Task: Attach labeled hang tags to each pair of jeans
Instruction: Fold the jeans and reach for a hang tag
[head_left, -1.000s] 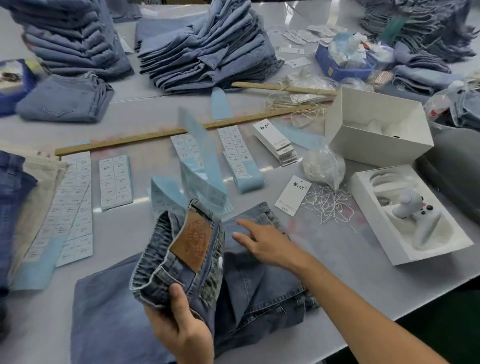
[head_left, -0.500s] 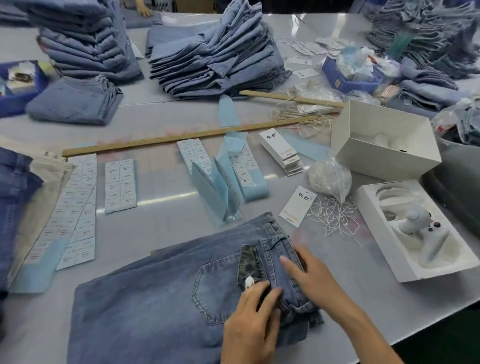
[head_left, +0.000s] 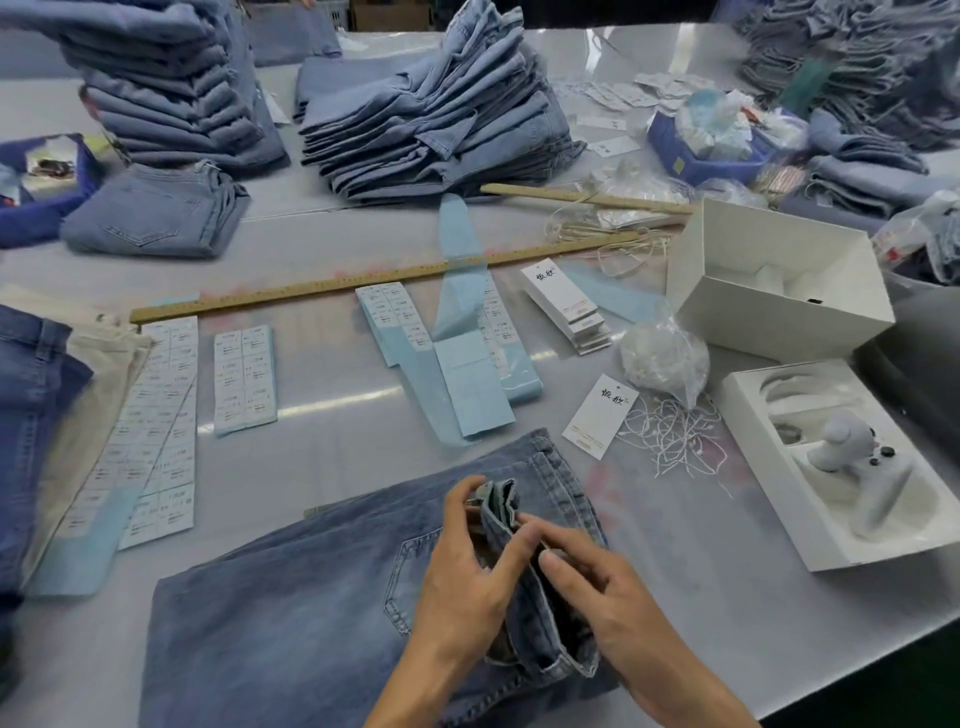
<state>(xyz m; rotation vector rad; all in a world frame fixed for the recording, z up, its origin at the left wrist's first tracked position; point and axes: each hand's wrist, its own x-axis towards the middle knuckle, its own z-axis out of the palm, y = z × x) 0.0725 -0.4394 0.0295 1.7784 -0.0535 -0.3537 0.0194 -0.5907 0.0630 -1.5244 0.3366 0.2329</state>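
A long grey worktable (head_left: 332, 457) fills the view, crowded with denim and paper. On its near edge lies a pair of jeans (head_left: 291, 613), spread flat with a back pocket showing, the waistband folded up into a ridge between the two hands. The left hand (head_left: 467, 577) grips that raised waistband from the left, fingers curled over its top and thumb across it. The right hand (head_left: 597, 592) pinches the same fold from the right side, fingertips meeting the denim just beside the left thumb.

A single white hang tag (head_left: 600, 415) lies on the table just beyond the jeans, touching a loose tangle of white strings (head_left: 670, 436). Behind it, a stack of hang tags (head_left: 569, 306) sits fanned out, near a clear bag (head_left: 662, 358) of more string. Sheets of small printed labels (head_left: 244, 379) on pale blue backing are laid out across the middle and left of the table, below a long wooden ruler (head_left: 363, 283). Two open white boxes (head_left: 774, 275) stand at the right. Tall piles of folded jeans (head_left: 441, 114) rise at the far side
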